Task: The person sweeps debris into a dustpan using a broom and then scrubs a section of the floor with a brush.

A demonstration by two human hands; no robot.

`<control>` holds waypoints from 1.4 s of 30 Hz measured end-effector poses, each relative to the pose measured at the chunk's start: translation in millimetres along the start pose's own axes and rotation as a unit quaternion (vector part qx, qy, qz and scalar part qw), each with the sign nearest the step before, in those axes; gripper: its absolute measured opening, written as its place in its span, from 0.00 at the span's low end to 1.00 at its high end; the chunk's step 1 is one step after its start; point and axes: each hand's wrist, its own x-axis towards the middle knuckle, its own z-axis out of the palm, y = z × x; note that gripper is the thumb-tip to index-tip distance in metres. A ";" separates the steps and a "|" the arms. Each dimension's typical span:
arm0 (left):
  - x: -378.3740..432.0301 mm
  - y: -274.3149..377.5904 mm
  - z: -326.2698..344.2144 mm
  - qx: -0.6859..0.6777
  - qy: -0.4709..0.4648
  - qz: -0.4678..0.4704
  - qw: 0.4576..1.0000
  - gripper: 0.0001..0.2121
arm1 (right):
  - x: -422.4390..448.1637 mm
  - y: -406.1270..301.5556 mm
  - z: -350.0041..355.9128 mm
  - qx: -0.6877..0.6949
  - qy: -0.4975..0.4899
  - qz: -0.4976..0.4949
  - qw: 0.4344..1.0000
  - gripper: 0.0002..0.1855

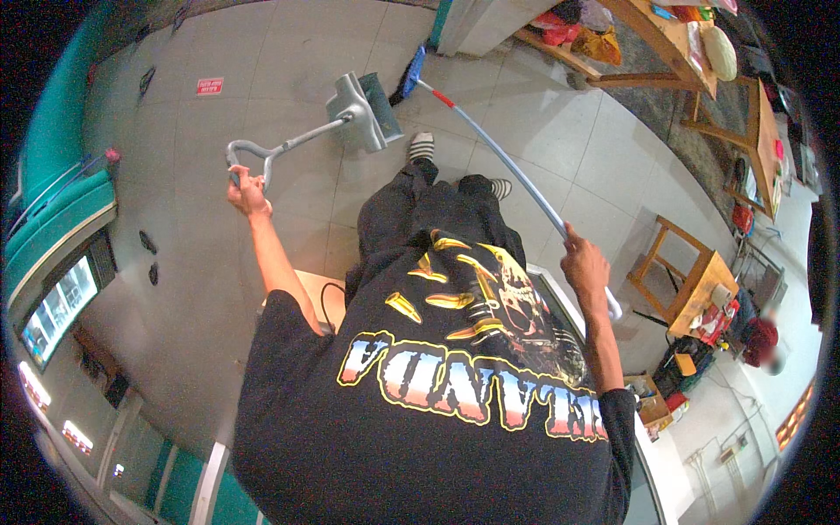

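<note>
My left hand (249, 191) grips the looped handle of a grey long-handled dustpan (354, 115) out to the left. The dustpan's pan is in front of my feet, with its dark greenish opening facing right. My right hand (585, 264) is closed around the light blue pole of a broom (505, 161), near its white-capped end. The pole slants forward and left to a blue broom head (413, 71) with dark bristles. That head stands just beyond the pan's opening, with a small gap visible between them. My striped socks (421, 147) are below the pan.
Grey floor tiles (295, 59) carry a red sign (210, 86). Dark slippers (148, 243) lie at left, near a teal sofa-like edge (65, 210). Wooden tables (761, 151) and a wooden stool (682, 275) line the right, with a person (761, 341) beyond. A pillar base (469, 36) stands ahead.
</note>
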 end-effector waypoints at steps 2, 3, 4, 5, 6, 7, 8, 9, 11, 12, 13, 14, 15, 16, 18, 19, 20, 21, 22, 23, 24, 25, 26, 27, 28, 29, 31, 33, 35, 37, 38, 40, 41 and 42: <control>1.2 -4.6 -4.6 -0.008 -0.011 -0.009 1.000 0.13 | -12.7 8.9 -9.6 -0.015 -0.010 0.025 1.000 0.24; 0.0 -5.1 -4.4 -0.011 -0.012 -0.010 1.000 0.14 | -18.7 14.6 -12.8 -0.025 -0.016 0.039 0.999 0.24; 0.3 -5.4 -3.4 -0.014 -0.012 -0.012 1.000 0.14 | -23.8 19.4 -15.5 -0.031 -0.013 0.043 0.999 0.24; 1.2 -5.5 -2.4 -0.018 -0.012 -0.014 1.000 0.15 | -25.6 23.5 -17.0 -0.036 -0.015 0.053 0.998 0.24; 1.3 -6.5 -3.1 -0.006 -0.015 -0.011 1.000 0.15 | -28.3 27.8 -17.7 -0.042 -0.018 0.062 0.997 0.24; 3.2 -7.2 -3.1 0.006 -0.017 -0.009 1.000 0.16 | -31.6 29.3 -18.9 -0.048 -0.021 0.072 0.996 0.25; 4.2 -8.4 -3.3 0.018 -0.020 -0.007 1.000 0.16 | -35.9 29.1 -22.3 -0.057 -0.024 0.088 0.994 0.26; 3.4 -5.5 -2.0 0.022 -0.030 -0.004 0.999 0.16 | -42.6 30.2 -24.4 -0.057 -0.022 0.091 0.994 0.27; 1.3 2.1 2.1 0.028 -0.049 0.007 0.998 0.17 | -51.6 32.8 -26.5 -0.056 -0.015 0.094 0.994 0.27; 1.5 3.3 2.5 0.022 -0.063 0.011 0.998 0.18 | -55.2 35.0 -27.6 -0.058 -0.012 0.085 0.995 0.27; 3.7 1.5 1.2 0.024 -0.065 0.008 0.998 0.19 | -58.5 35.0 -29.5 -0.062 -0.011 0.084 0.994 0.27; 5.9 -1.0 0.1 0.027 -0.068 0.004 0.997 0.19 | -62.6 34.2 -32.7 -0.066 -0.010 0.083 0.994 0.26; 7.7 -0.7 1.0 0.029 -0.072 0.002 0.997 0.20 | -67.2 32.6 -36.0 -0.068 -0.009 0.084 0.994 0.26; 9.2 -0.2 1.4 0.037 -0.082 0.005 0.996 0.20 | -72.4 24.8 -43.4 -0.078 -0.003 0.096 0.992 0.22; 10.8 1.7 1.4 0.055 -0.104 0.011 0.993 0.21 | -84.7 27.4 -52.9 -0.056 0.029 0.085 0.994 0.22; 13.1 -1.1 0.6 0.054 -0.105 0.010 0.993 0.21 | -92.3 28.5 -57.9 -0.044 0.044 0.080 0.995 0.22; 16.3 -6.9 0.5 0.053 -0.106 0.008 0.993 0.22 | -97.3 26.3 -65.2 -0.055 0.039 0.103 0.992 0.21; 19.0 -8.2 1.9 0.053 -0.111 0.007 0.992 0.22 | -109.1 23.7 -72.4 -0.052 0.040 0.111 0.992 0.21; 17.6 -3.3 5.4 0.057 -0.105 0.005 0.993 0.22 | -122.4 19.1 -81.4 -0.051 0.040 0.119 0.991 0.21; 16.5 1.6 9.1 0.062 -0.100 0.002 0.993 0.23 | -135.3 14.3 -89.5 -0.050 0.041 0.127 0.990 0.21; 13.2 2.7 12.1 0.065 -0.092 -0.002 0.994 0.23 | -146.5 11.4 -96.1 -0.060 0.045 0.133 0.988 0.21; 16.9 1.2 10.9 0.066 -0.109 0.001 0.992 0.23 | -156.6 10.6 -98.1 -0.064 0.056 0.136 0.987 0.20; 24.7 -0.2 7.1 0.066 -0.125 0.003 0.990 0.23 | -166.5 10.3 -99.0 -0.069 0.067 0.139 0.986 0.18; 24.8 0.8 7.2 0.066 -0.140 0.006 0.988 0.23 | -174.3 9.7 -100.6 -0.076 0.079 0.140 0.984 0.17; 23.8 1.1 6.8 0.062 -0.133 0.000 0.989 0.23 | -183.3 7.2 -103.3 -0.085 0.091 0.134 0.983 0.17; 20.5 1.8 8.3 0.070 -0.130 0.002 0.989 0.24 | -189.4 6.7 -104.4 -0.091 0.093 0.140 0.981 0.17; 16.6 6.6 12.9 0.089 -0.123 0.008 0.988 0.24 | -199.3 5.2 -104.8 -0.100 0.096 0.151 0.979 0.17; 9.7 11.9 25.4 0.110 -0.131 0.008 0.985 0.25 | -208.9 2.3 -99.1 -0.133 0.114 0.160 0.971 0.25; 10.3 10.3 25.0 0.133 -0.126 0.017 0.983 0.26 | -206.7 9.9 -82.6 -0.157 0.153 0.128 0.967 0.25; 16.6 0.2 25.5 0.157 -0.115 0.034 0.980 0.26 | -197.7 14.9 -62.0 -0.188 0.202 0.076 0.958 0.25; 18.3 -3.2 21.6 0.171 -0.122 0.045 0.977 0.25 | -188.7 17.0 -51.5 -0.183 0.234 0.028 0.954 0.25; 12.7 2.5 27.4 0.183 -0.108 0.038 0.976 0.25 | -170.2 8.6 -33.6 -0.205 0.235 -0.002 0.950 0.25; 11.6 4.3 30.2 0.190 -0.104 0.034 0.976 0.25 | -159.1 3.4 -27.4 -0.220 0.229 -0.020 0.948 0.21; 12.1 7.2 28.6 0.196 -0.102 0.031 0.975 0.25 | -147.9 -0.8 -22.9 -0.223 0.214 -0.030 0.950 0.21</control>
